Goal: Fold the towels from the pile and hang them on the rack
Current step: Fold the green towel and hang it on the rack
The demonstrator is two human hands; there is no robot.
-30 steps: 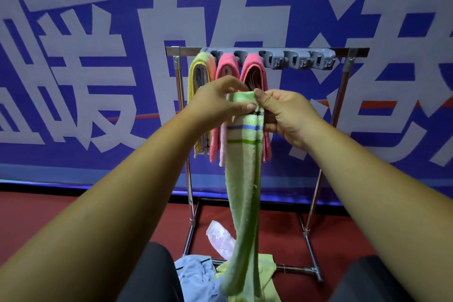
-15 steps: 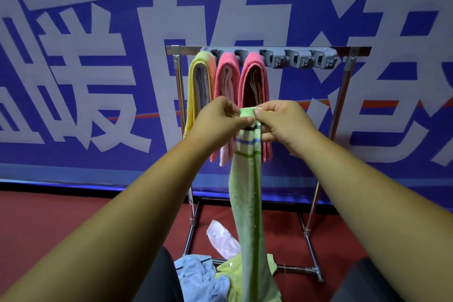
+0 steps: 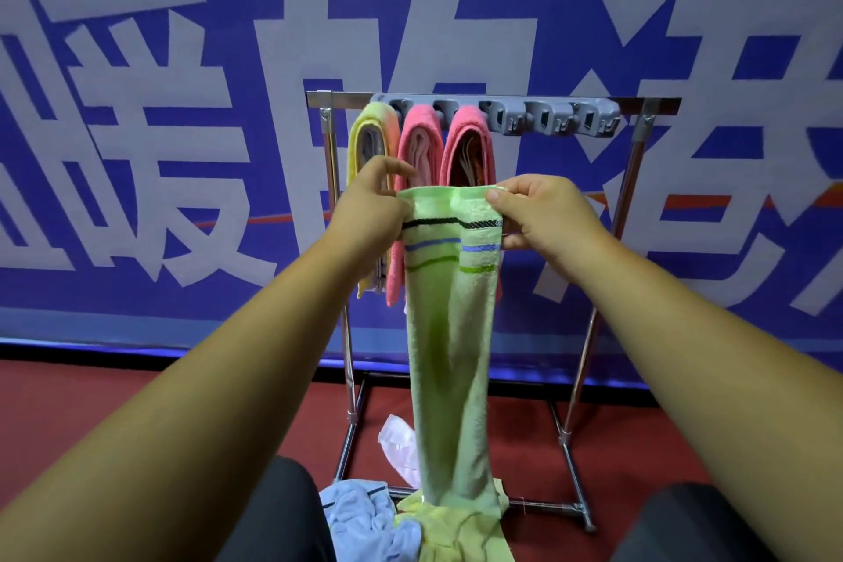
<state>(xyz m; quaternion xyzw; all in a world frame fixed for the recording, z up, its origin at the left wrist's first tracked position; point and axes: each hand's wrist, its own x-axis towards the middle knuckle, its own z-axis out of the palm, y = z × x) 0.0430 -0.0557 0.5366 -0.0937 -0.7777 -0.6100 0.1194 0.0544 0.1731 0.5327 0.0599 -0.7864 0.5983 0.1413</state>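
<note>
A light green towel [image 3: 449, 356] with black, blue and green stripes hangs long in front of me. My left hand [image 3: 367, 210] pinches its top left corner and my right hand [image 3: 545, 214] pinches its top right corner, holding the top edge spread. Its lower end reaches the pile on the floor. Behind it stands the metal rack [image 3: 638, 105] with a grey clip bar [image 3: 547, 119]. A yellow towel [image 3: 369, 137] and two pink towels [image 3: 419, 141] hang folded from the left clips. The pile holds a light blue towel [image 3: 360, 516] and a yellow-green towel [image 3: 438, 534].
A blue banner [image 3: 137, 151] with large white characters fills the wall behind the rack. The floor [image 3: 137, 402] is dark red. A clear plastic bag [image 3: 397, 447] lies by the rack's base. My knees in dark trousers [image 3: 283, 511] frame the pile.
My hands have moved apart, spreading the green towel's top edge wide; before they held it bunched together. The towel's lower end stays on the pile.
</note>
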